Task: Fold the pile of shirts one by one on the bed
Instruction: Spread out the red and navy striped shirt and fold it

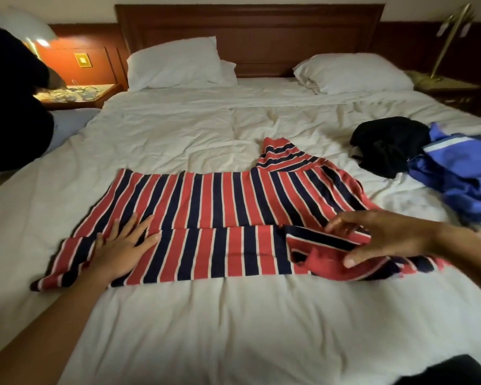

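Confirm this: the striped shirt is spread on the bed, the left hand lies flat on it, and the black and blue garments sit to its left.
Wrong side. The head view shows the black garment and the blue garment to the right of the striped shirt, not its left. The rest holds: the shirt is spread on the bed, the left hand flat on it.

left hand [122, 247]: palm down, fingers straight and spread, pressing flat, well left of the grip | right hand [381, 237]: fingers above, thumb below, pinching shirt [220, 201] | forearms: bare, both extended
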The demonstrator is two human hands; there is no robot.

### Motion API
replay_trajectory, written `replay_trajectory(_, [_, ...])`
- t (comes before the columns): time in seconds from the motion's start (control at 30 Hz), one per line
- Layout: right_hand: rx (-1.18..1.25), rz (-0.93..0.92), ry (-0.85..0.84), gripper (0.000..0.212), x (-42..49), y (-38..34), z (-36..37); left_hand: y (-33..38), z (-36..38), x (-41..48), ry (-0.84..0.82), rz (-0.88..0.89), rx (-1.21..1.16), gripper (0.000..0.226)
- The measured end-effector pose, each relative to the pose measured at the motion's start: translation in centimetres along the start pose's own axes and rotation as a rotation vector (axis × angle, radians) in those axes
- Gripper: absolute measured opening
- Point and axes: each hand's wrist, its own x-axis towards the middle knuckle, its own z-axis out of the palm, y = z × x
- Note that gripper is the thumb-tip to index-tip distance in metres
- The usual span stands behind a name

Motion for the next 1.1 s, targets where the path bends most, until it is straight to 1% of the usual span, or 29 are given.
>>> replay_trajectory(0.07, [-0.119,0.019,0.058,0.076,-0.2,-0.1,1.5,0.0,0.0,0.0,0.004,-0.001,-0.002,0.068])
replay_trajectory(0.13, [-0.219,0.025,0.078,0.074,0.2,-0.2,3.0,0.1,0.0,-0.1,0.005,-0.004,-0.004,0.067])
replay_trajectory(0.17, [-0.205,0.032,0.071,0.070,0.5,-0.5,3.6,0.1,0.0,-0.2,0.003,-0.008,-0.001,0.067])
replay_trajectory(0.2, [-0.122,0.041,0.080,0.064,0.8,-0.7,3.9,0.2,-0.1,-0.2,0.001,-0.012,0.002,0.069])
replay_trajectory(0.27, [0.040,0.032,0.157,0.055,1.6,-0.9,4.2,0.3,-0.1,-0.2,-0.002,-0.020,0.001,0.072])
replay_trajectory(0.3, [0.053,0.031,0.215,0.051,2.1,-0.9,4.2,0.3,-0.1,-0.3,-0.003,-0.021,-0.001,0.073])
replay_trajectory(0.37, [-0.074,0.049,0.320,0.034,2.9,-0.7,3.9,0.4,-0.2,-0.4,-0.006,-0.021,-0.003,0.073])
replay_trajectory(0.43, [-0.154,0.082,0.373,0.021,3.0,-0.4,3.8,0.3,-0.1,-0.3,-0.002,-0.018,-0.002,0.073])
replay_trajectory(0.53, [-0.224,0.122,0.333,0.023,2.1,0.7,3.9,0.1,0.2,-0.1,0.015,-0.013,-0.009,0.072])
replay_trajectory(0.6, [-0.270,0.165,0.318,0.037,1.7,1.3,4.2,0.0,0.4,0.0,0.024,-0.010,-0.017,0.070])
replay_trajectory(0.63, [-0.252,0.204,0.328,0.042,1.5,1.4,4.2,0.0,0.5,0.0,0.026,-0.009,-0.019,0.070])
replay_trajectory(0.7, [-0.243,0.297,0.383,0.048,1.3,1.6,4.1,0.0,0.5,0.2,0.025,-0.011,-0.021,0.069])
replay_trajectory(0.73, [-0.276,0.361,0.405,0.053,1.1,1.7,3.8,0.0,0.5,0.2,0.026,-0.012,-0.020,0.069])
replay_trajectory(0.8, [-0.337,0.511,0.391,0.062,0.5,1.9,3.2,-0.1,0.5,0.1,0.033,-0.010,-0.017,0.072])
replay_trajectory(0.87, [-0.339,0.600,0.320,0.063,-0.3,2.4,3.0,0.0,0.5,0.1,0.035,-0.007,-0.029,0.081])
replay_trajectory(0.97, [-0.297,0.638,0.243,0.062,-1.1,2.8,3.1,0.1,0.4,0.0,0.049,-0.007,-0.041,0.091])
replay_trajectory(1.03, [-0.239,0.629,0.237,0.060,-1.3,2.8,3.0,0.1,0.3,0.0,0.050,-0.004,-0.041,0.089])
replay_trajectory(1.1, [-0.172,0.598,0.274,0.049,-1.0,2.8,3.0,0.1,0.2,-0.1,0.038,-0.006,-0.033,0.080])
